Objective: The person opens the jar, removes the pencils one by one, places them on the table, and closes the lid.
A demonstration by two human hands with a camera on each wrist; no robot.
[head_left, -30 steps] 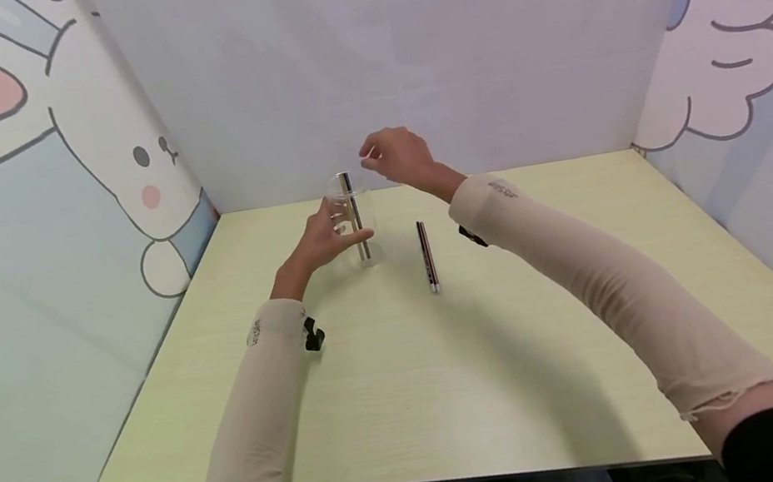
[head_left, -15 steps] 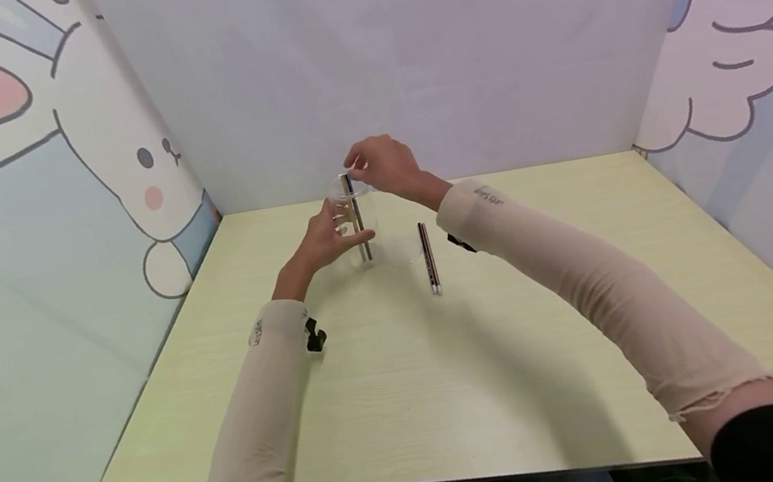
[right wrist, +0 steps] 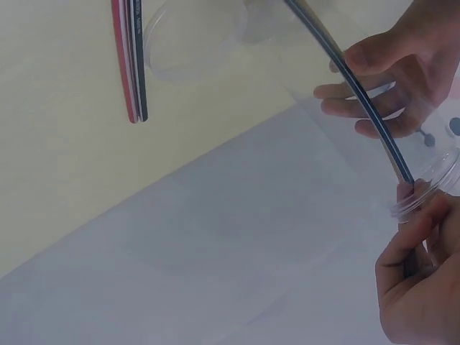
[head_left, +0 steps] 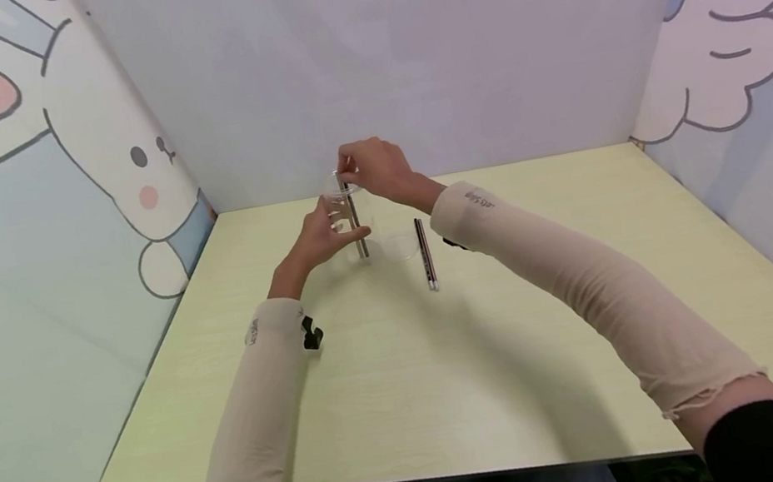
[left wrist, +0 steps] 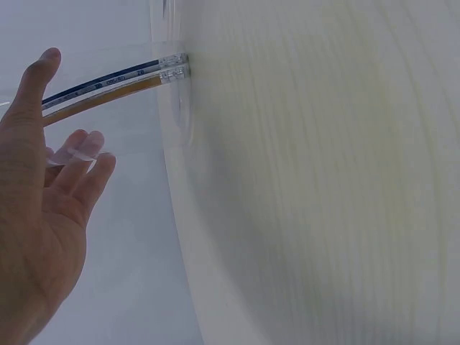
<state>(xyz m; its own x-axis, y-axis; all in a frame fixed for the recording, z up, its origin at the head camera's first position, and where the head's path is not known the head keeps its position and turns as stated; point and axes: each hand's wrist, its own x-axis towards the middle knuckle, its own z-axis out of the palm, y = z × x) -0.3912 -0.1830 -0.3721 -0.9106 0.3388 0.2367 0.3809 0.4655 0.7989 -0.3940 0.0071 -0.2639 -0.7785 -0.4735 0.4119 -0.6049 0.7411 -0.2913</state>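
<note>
A tall clear plastic jar [head_left: 365,211] stands near the far edge of the table, with two pencils [head_left: 355,220] inside it, one dark blue and one gold. My left hand [head_left: 318,239] holds the jar from the left side, thumb in front and fingers behind. At the jar's mouth my right hand [head_left: 378,168] pinches the upper ends of the pencils; in the right wrist view its fingertips [right wrist: 405,190] reach inside the rim. The pencils' lower ends [left wrist: 172,66] are near the jar's bottom in the left wrist view.
Two more pencils [head_left: 427,256], one reddish and one dark, lie side by side on the table [head_left: 380,394] right of the jar. A clear round lid [head_left: 400,247] lies between them and the jar. A pale wall [head_left: 478,49] rises behind the table.
My right hand has moved left and slightly down, from beside the jar to its mouth, and now pinches the pencils' tops. The left hand and jar stay in place.
</note>
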